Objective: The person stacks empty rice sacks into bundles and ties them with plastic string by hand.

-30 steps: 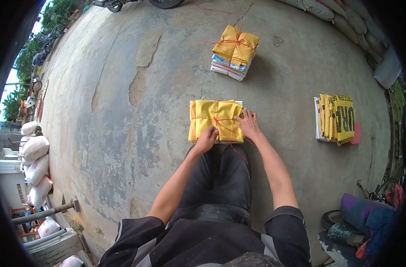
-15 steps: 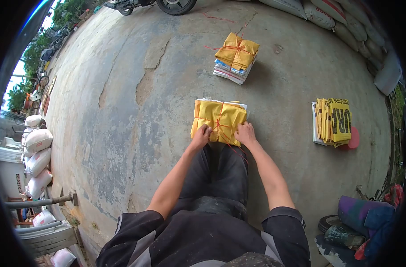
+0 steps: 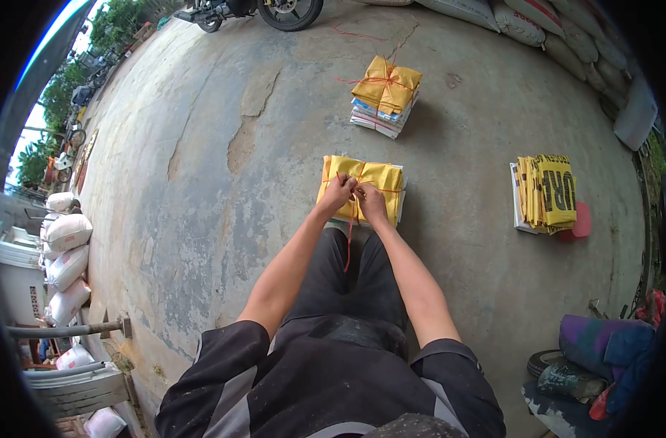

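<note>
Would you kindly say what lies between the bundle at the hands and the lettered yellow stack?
The head view shows only bare concrete floor between the bundle and the stack.

Large dark letters on the stack of folded yellow sacks [image 3: 558,193] read "UR" — a further letter beside them is cut by the fold — with a smaller line above in which "OGEN" can be made out (its remaining characters are too slanted to tell). The red print on the pale sacks [image 3: 519,23] and on the white sacks [image 3: 69,232] is too small to read.
</note>
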Motion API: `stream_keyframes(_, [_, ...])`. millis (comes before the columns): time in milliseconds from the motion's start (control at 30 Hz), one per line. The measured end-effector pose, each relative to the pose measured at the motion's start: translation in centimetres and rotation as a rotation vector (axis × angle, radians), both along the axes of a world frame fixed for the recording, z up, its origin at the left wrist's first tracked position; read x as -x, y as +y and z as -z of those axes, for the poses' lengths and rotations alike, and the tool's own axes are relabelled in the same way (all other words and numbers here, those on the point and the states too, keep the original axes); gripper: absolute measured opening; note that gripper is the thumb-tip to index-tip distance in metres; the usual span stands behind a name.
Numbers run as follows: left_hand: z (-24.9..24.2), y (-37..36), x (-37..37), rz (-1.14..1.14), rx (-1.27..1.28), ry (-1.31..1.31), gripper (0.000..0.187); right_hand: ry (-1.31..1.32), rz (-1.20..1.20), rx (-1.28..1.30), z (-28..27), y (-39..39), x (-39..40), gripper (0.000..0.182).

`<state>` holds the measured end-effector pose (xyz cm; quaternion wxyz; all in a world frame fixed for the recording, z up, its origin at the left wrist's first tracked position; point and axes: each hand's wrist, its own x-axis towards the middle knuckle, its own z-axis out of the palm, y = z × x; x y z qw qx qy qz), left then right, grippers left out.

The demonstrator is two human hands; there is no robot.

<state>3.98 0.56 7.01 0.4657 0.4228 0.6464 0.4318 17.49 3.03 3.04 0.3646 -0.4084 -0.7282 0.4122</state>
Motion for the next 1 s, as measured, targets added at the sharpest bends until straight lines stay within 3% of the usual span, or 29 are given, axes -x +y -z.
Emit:
stream_keyframes(333, [-0.3,1.4,1.1,-0.143,0.008,-0.202,0.023,0.028,0.0,0.138,0.8,2.9,0.5,0.018])
stream_keyframes(433, [-0.4,1.9,1.0,-0.247,-0.016,-0.372,0.022,0.056,0.021,0.18,2.3,3.5,1.0,0.018])
stream_keyframes(500, [-0.3,2.3,1.5,-0.352,0.005,-0.147,0.022,0.313,0.098,0.3,4.3,4.3,1.6,0.017])
stream_keyframes(600, [-0.2,2.3,2.4,-0.334,0.04,0.029,0.021,0.387,0.161,0.415,5.0,5.0,1.5,0.018])
stream_keyframes(667, [-0.4,2.0,2.8,-0.268,0.059,0.144,0.022,0.362,0.154,0.456,4.2,5.1,1.2,0.017])
stream_keyframes(733, [-0.9,1.8,2.8,-0.203,0.079,0.258,0.023,0.043,0.076,0.338,3.1,5.0,1.0,0.015])
stream_keyframes(767, [-1.2,1.9,2.8,-0.116,0.009,0.361,0.02,0.039,0.073,0.34,2.5,5.0,1.1,0.015])
stream_keyframes(833, [-1.8,2.0,2.6,-0.03,-0.057,0.461,0.018,-0.11,0.0,0.138,2.0,5.0,1.3,0.017])
stream_keyframes(900, [-2.6,2.7,2.3,0.014,-0.125,0.631,0.013,-0.115,-0.049,0.085,1.5,4.8,1.1,0.017])
stream_keyframes(1000, [-3.8,4.3,1.7,0.122,-0.104,0.687,0.012,-0.12,-0.126,0.001,1.0,4.8,0.6,0.017])
